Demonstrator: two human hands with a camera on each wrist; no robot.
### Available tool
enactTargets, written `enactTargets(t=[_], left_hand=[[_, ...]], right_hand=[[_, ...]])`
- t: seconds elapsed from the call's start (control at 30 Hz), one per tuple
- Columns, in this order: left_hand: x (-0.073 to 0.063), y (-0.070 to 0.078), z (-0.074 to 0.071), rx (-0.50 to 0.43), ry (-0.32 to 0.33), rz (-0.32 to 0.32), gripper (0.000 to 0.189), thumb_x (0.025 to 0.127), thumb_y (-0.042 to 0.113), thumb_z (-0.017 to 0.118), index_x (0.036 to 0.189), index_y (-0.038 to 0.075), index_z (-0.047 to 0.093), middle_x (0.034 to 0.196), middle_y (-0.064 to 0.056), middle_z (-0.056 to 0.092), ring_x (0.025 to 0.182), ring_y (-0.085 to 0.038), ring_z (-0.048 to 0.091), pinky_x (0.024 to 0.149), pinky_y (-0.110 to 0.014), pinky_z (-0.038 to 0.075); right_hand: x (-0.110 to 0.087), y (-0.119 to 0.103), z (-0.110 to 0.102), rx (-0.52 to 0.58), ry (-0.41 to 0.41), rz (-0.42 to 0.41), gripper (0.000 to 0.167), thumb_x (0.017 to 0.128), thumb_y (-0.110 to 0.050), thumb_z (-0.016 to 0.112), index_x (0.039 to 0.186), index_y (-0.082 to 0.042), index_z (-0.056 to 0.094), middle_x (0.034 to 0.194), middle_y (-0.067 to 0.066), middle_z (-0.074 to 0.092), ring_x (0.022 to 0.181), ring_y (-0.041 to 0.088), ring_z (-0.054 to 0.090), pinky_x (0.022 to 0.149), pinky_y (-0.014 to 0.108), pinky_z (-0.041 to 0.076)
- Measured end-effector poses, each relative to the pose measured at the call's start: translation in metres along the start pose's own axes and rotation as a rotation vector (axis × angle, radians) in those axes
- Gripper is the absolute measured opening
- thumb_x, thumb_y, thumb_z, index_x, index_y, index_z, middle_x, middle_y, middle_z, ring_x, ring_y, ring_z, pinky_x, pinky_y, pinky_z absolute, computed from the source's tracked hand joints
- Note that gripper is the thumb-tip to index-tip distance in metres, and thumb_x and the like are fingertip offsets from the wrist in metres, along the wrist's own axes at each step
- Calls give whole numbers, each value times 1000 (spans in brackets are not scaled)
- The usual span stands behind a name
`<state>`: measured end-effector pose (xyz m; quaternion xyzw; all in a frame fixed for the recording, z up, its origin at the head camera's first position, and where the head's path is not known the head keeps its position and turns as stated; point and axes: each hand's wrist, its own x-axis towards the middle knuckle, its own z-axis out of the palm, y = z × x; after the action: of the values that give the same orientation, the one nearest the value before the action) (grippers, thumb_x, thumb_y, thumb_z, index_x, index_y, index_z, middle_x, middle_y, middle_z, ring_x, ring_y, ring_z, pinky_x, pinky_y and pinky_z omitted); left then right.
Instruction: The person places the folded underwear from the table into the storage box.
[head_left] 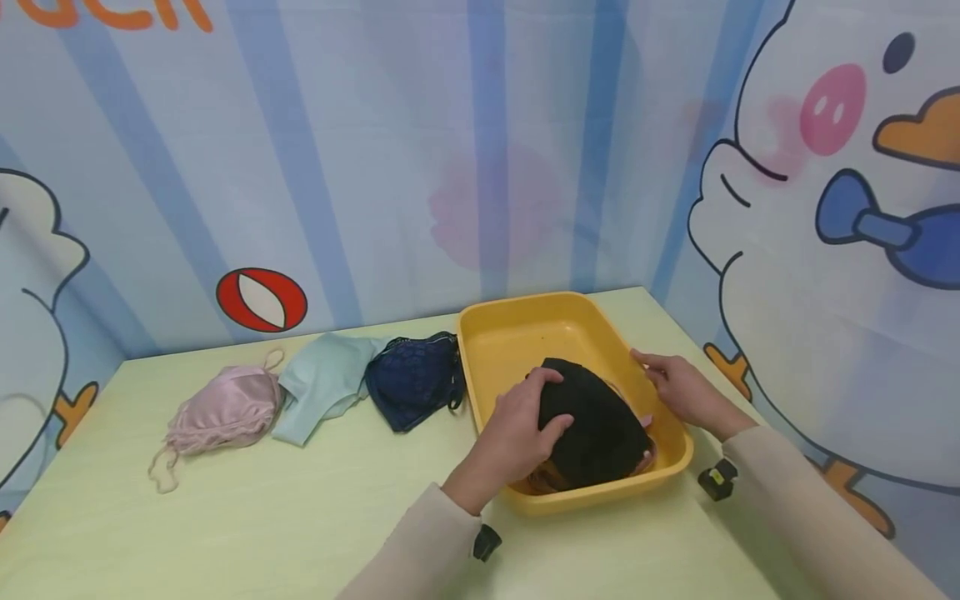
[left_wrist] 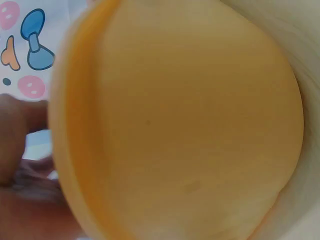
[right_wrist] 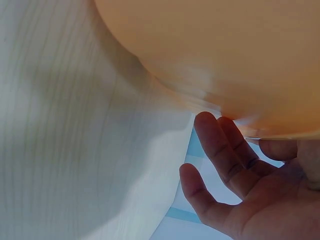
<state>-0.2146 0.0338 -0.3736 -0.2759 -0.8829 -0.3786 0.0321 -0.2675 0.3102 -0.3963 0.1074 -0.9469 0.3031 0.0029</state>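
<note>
A yellow tray (head_left: pixel 525 321) stands on the table, its outer wall (left_wrist: pixel 200 110) filling much of the left wrist view. Inside it lies a black bra (head_left: pixel 592 425) with its rounded cup upward, over brown and pink garments that are mostly covered. My left hand (head_left: pixel 517 433) reaches over the near left rim and holds the black cup between thumb and fingers. At the right rim, my right hand (head_left: pixel 686 392) grips the tray; in the right wrist view its fingertips (right_wrist: pixel 205 122) touch the wall's outside from below.
Left of the tray lie a navy lace bra (head_left: pixel 412 379) against its side, a pale mint garment (head_left: pixel 326 379) and a pink satin bra (head_left: pixel 228 408) with thin straps. A printed cloth backdrop (head_left: pixel 390 167) rises behind the light table (head_left: pixel 300 517).
</note>
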Motion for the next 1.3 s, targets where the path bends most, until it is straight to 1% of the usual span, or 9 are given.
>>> enactTargets(t=[0.13, 0.23, 0.33, 0.5, 0.6, 0.7, 0.93, 1.1, 1.3], left_hand=[[-1, 0, 1, 121, -62, -135, 58, 89, 39, 64, 138, 15, 42, 130, -8, 51, 118, -26, 47, 99, -41, 33], [-3, -2, -2, 163, -86, -175, 59, 89, 44, 62, 137, 15, 46, 126, -9, 51, 114, -26, 46, 96, -41, 36], [-6, -4, -6, 167, -88, -202, 59, 88, 49, 61, 137, 18, 48, 121, -8, 50, 109, -24, 45, 92, -39, 40], [-10, -9, -16, 152, -63, -186, 57, 90, 49, 58, 137, 19, 48, 125, -10, 48, 111, -24, 44, 92, -40, 41], [-13, -14, -26, 149, -34, -163, 54, 92, 46, 57, 136, 18, 49, 127, -11, 48, 117, -27, 42, 96, -44, 38], [-16, -22, -37, 157, -2, -146, 50, 93, 43, 57, 134, 16, 50, 126, -11, 49, 117, -28, 41, 97, -46, 36], [-26, -48, -65, 174, 83, -129, 46, 93, 35, 60, 131, 10, 53, 125, -13, 48, 115, -30, 39, 96, -48, 34], [-36, -68, -83, 199, 122, -169, 44, 93, 31, 60, 130, 8, 54, 125, -15, 49, 114, -32, 39, 95, -50, 34], [-48, -91, -101, 237, 129, -277, 45, 93, 31, 59, 131, 7, 53, 128, -16, 47, 117, -33, 38, 96, -52, 35]], right_hand=[[2, -1, 1, 1, -1, -3, 42, 100, 0, 38, 142, 2, 37, 137, 29, 41, 85, 30, 54, 64, 33, 43], [3, -2, 1, 12, -10, 4, 42, 100, 0, 37, 142, 2, 35, 137, 30, 40, 67, 24, 48, 54, 30, 40], [3, -2, 1, 23, -18, 9, 42, 101, 0, 35, 143, 2, 35, 138, 30, 39, 57, 21, 39, 48, 29, 37], [3, -2, 0, 19, -17, 15, 42, 101, -1, 35, 143, 2, 35, 139, 30, 39, 63, 24, 45, 50, 30, 38], [3, -1, 1, 14, -8, 6, 42, 100, 1, 36, 142, 3, 36, 139, 29, 39, 83, 30, 53, 54, 31, 41], [2, -1, 1, 7, 3, -9, 41, 99, 2, 36, 141, 4, 37, 138, 30, 40, 98, 33, 52, 59, 30, 41], [1, 0, 0, 4, 21, -15, 40, 99, 2, 35, 139, 5, 39, 137, 30, 41, 88, 31, 53, 51, 31, 40], [2, 0, 0, -3, 3, 4, 41, 100, 1, 35, 141, 5, 36, 138, 31, 39, 91, 33, 52, 54, 31, 40], [1, -2, 1, -10, -7, 14, 41, 100, 1, 35, 141, 5, 36, 138, 31, 38, 93, 32, 52, 62, 32, 42]])
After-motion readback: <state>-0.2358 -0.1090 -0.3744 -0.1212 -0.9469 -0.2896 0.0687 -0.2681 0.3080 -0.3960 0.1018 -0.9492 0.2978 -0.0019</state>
